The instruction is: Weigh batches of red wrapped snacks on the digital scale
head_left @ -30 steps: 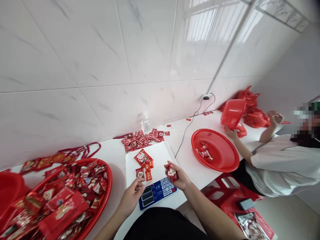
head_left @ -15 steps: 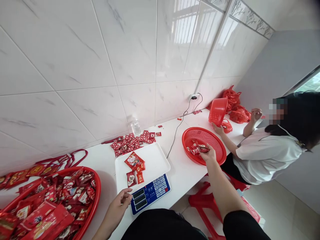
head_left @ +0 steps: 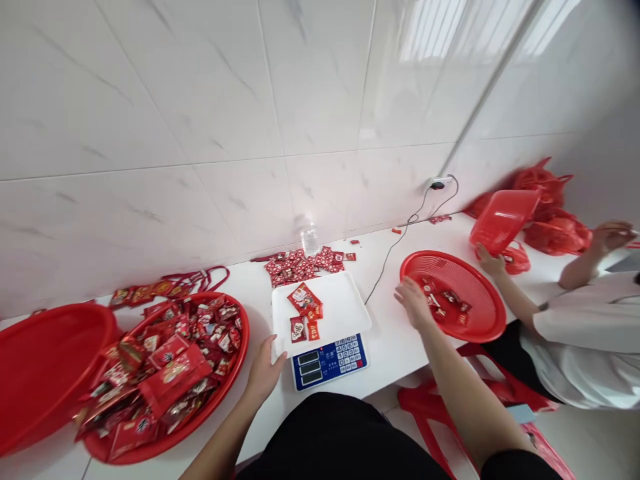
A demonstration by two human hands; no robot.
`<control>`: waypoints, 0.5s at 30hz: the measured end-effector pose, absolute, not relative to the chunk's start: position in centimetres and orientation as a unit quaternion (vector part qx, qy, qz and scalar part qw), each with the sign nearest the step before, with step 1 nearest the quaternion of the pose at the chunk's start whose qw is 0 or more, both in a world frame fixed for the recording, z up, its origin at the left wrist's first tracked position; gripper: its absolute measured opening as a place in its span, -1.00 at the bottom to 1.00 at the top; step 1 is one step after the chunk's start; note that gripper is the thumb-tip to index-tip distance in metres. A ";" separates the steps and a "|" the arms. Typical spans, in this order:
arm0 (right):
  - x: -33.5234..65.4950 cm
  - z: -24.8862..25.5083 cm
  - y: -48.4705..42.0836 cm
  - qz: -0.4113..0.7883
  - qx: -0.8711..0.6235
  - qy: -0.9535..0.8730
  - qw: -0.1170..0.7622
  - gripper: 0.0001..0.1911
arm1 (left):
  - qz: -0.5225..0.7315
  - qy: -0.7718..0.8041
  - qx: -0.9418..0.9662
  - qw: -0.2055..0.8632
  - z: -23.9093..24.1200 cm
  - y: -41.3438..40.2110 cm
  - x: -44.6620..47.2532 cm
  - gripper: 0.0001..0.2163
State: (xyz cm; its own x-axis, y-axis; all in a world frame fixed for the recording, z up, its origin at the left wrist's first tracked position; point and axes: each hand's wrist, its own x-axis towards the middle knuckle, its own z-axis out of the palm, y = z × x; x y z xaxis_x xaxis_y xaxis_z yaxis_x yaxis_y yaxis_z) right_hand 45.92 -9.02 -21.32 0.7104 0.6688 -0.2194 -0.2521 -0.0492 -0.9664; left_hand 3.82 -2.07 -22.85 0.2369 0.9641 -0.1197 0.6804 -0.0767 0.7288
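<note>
The person's left hand (head_left: pixel 265 370) rests at the front left corner of a white tray (head_left: pixel 345 307), its thumb parted from the other fingers and set against the edge; whether they grip the tray cannot be told. Just beyond these fingers, on the tray, lie a square red packet (head_left: pixel 304 298), a smaller dark red packet (head_left: pixel 298 329) and orange-red sachets (head_left: pixel 313 330) close together. A blue scale panel (head_left: pixel 330 362) sits just to the right of the thumb.

The right hand (head_left: pixel 416 305) is uncurled, its fingers stretched out, slightly blurred, at the near left side of a red basket (head_left: pixel 473 283); contact with the rim is unclear. Wrapped sweets (head_left: pixel 453 299) lie inside the basket, to the right of these fingers.

To the left of the left fingers, a round red basin (head_left: pixel 243 347) is heaped with red packets (head_left: pixel 173 373), and another red basin (head_left: pixel 45 367) stands farther left. Beyond the tray from those fingers, small red sachets (head_left: pixel 287 267) lie piled on the desk (head_left: pixel 390 347) around a clear container (head_left: pixel 309 240). Well to the right of the right fingers, a co-worker's hand (head_left: pixel 493 260) holds a tilted red tub (head_left: pixel 505 217).
</note>
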 end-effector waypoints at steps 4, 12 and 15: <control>35.4 -22.5 -5.3 0.393 -0.656 -0.344 0.545 -0.44 | 0.169 0.573 0.741 0.306 -23.7 -2.0 3.9 -0.53; 26.6 -22.6 0.8 0.298 -0.639 -0.689 0.168 -0.31 | 0.077 0.530 0.806 0.251 -22.5 -2.4 5.7 -0.53; 26.3 -23.2 0.9 0.294 -0.616 -0.720 0.126 -0.37 | 0.059 0.518 0.819 0.240 -22.4 -1.8 6.4 -0.50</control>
